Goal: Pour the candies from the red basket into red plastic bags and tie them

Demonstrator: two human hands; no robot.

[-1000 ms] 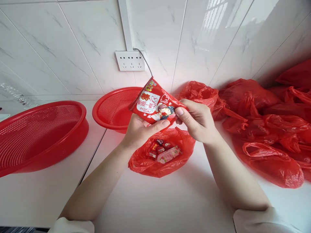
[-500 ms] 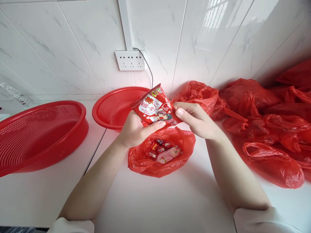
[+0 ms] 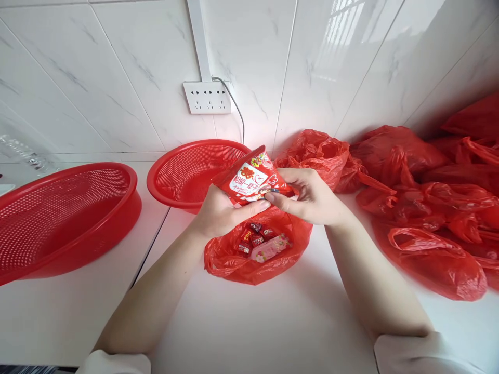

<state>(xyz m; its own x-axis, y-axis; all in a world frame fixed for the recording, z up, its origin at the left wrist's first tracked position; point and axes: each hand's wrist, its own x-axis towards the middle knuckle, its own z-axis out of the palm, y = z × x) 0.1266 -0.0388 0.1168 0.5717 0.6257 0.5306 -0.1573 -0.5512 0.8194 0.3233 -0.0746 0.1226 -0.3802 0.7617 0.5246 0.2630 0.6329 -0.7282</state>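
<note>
Both my hands hold a small red printed pouch (image 3: 249, 177) with a white label and a cartoon figure, just above the white counter. My left hand (image 3: 220, 210) grips its lower left side, thumb across the front. My right hand (image 3: 312, 197) pinches its right edge with thumb and fingers. Directly below lies an open red plastic bag (image 3: 234, 262) with several wrapped candies (image 3: 260, 242) inside, red ones and a longer pink one.
Two red perforated baskets stand on the counter, a large one (image 3: 58, 218) at the left and a smaller one (image 3: 183, 174) behind my hands. A heap of red plastic bags (image 3: 429, 208) fills the right side. A wall socket (image 3: 207, 97) with a cable sits on the tiled wall.
The pouch has been lowered and tipped flatter, closer to the open bag. My right hand has shifted from the pouch's upper right corner to its lower right edge.
</note>
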